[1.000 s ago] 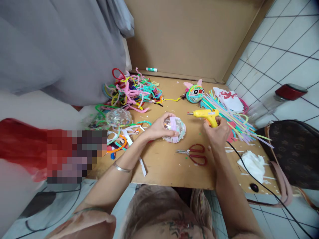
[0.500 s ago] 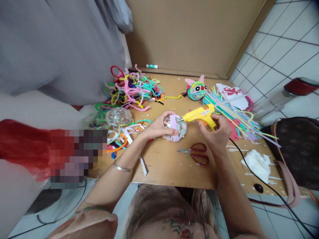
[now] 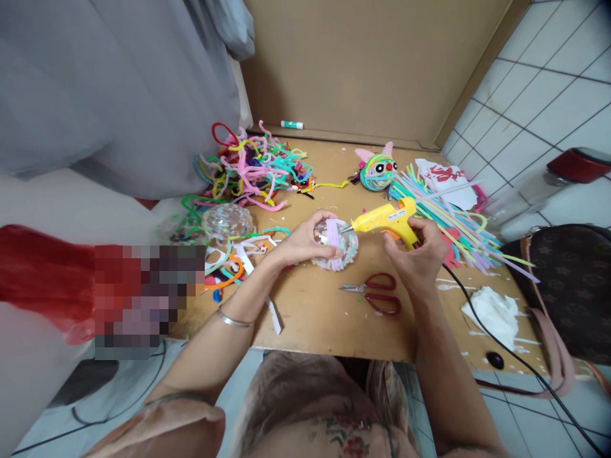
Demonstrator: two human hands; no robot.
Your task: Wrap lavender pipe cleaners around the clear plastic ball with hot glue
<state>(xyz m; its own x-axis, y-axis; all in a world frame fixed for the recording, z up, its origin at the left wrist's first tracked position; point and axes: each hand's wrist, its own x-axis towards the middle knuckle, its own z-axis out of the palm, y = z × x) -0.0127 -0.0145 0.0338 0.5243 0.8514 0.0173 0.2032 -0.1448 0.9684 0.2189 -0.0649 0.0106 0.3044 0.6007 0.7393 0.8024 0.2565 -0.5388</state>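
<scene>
White tiles with dark grout lines cover the wall (image 3: pixel 548 95) at the upper right. A tan panel (image 3: pixel 372 70) stands upright behind the wooden table (image 3: pixel 315 318), and grey cloth (image 3: pixel 119 83) hangs in folds across the upper left. Down at the lower left I see pale floor tiles (image 3: pixel 233 394). The light is soft and even.
</scene>
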